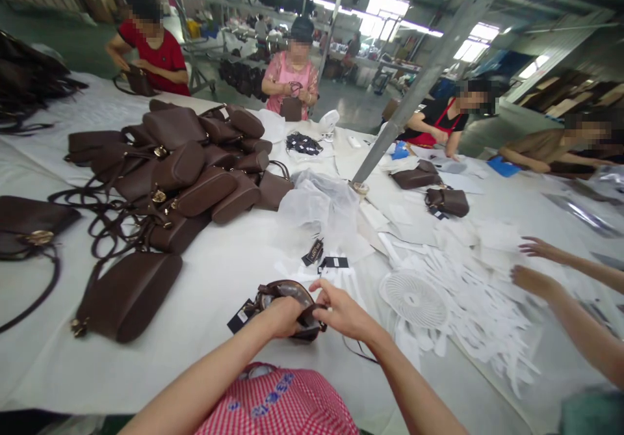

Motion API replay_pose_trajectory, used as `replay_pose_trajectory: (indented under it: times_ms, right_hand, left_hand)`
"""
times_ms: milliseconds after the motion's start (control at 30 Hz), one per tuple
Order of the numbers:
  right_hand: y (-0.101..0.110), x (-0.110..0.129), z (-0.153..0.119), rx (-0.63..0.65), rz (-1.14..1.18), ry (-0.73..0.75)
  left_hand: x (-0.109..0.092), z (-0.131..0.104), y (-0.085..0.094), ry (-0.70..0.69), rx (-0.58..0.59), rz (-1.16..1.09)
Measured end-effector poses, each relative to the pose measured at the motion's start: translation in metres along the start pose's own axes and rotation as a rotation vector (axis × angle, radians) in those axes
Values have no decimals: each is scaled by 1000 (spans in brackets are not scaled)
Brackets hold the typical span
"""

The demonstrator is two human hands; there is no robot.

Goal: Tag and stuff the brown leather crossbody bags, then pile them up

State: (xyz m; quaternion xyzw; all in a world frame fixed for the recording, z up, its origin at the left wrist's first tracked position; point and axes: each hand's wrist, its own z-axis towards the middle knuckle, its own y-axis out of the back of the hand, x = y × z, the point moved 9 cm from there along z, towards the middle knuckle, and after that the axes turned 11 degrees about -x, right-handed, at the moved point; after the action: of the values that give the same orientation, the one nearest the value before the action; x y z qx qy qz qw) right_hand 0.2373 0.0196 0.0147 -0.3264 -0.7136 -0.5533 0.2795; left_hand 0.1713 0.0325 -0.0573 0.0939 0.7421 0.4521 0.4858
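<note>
A small dark brown handbag [287, 287] lies on the table in front of me, its mouth spread and its grey lining showing. My left hand [283, 316] reaches into the mouth, and its fingers are hidden inside. At the bag's right edge, my right hand [344, 308] pinches the brown rim between thumb and fingers, with the index finger raised and bent. A black tag [240, 316] sticks out at the bag's left side. Just beyond the bag lie more black tags [336, 262] and a gold-lettered tag [312, 251]. A thin dark strap trails under my right forearm.
Brown handbags [190, 162] are heaped on the left, with one bag [129, 295] nearer me. White strips [478, 311] and a round white fan grille [414, 300] lie right. A metal post [404, 106] rises mid-table. A co-worker's hands [541, 269] reach in from the right.
</note>
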Motion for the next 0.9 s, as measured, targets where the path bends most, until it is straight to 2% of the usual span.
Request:
replay_pose_trajectory:
  times_ms: [67, 200, 367, 433, 533, 600, 667, 733, 833, 900]
  right_hand:
    - [5, -10, 5, -40, 114, -11]
    - [0, -14, 6, -172, 101, 76]
    - [-19, -6, 1, -240, 222, 62]
    - [-20, -5, -1, -287, 206, 78]
    - [-13, -20, -8, -464, 49, 61]
    - [-9, -43, -16, -565, -34, -37]
    - [-16, -72, -24, -542, 36, -194]
    - [-35, -93, -32, -398, 248, -333]
    - [-62, -100, -46, -200, 608, -418]
    - [-68, -100, -53, -196, 746, -417]
  left_hand:
    - [-2, -10, 17, -29, -113, 133]
    - [-11, -31, 41, -107, -359, 272]
    - [-10, -37, 43, -74, -471, 243]
    - [-8, -37, 45, -70, -547, 247]
    - [-1, -40, 51, -21, -670, 287]
    - [8, -42, 53, 48, -707, 309]
    - [16, -41, 51, 107, -695, 321]
    - [20, -38, 49, 126, -657, 330]
    - [23, -35, 49, 132, -626, 340]
    - [22, -34, 49, 123, -621, 341]
